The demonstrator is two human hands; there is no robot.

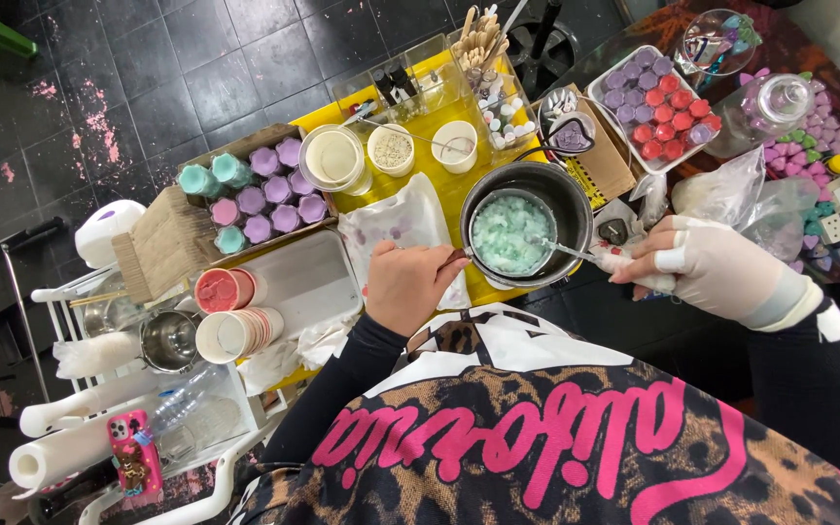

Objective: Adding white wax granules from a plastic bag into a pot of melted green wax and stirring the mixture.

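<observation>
A small metal pitcher (509, 233) full of pale green flaky wax sits inside a larger dark pot (564, 194) on a yellow table (435, 185). My left hand (408, 284) is bare and grips the pitcher's handle at its near left side. My right hand (712, 267) wears a white glove and holds a thin metal utensil (568, 251) with a wad of paper towel; its tip rests in the green wax.
A cardboard box of purple and teal wax cups (255, 194) stands left, beside white cups (391, 149), a clear organiser with wooden sticks (478, 44), a tray of red and purple cups (658, 102), stacked paper cups (235, 331), a metal tray (303, 282), plastic bags (731, 190).
</observation>
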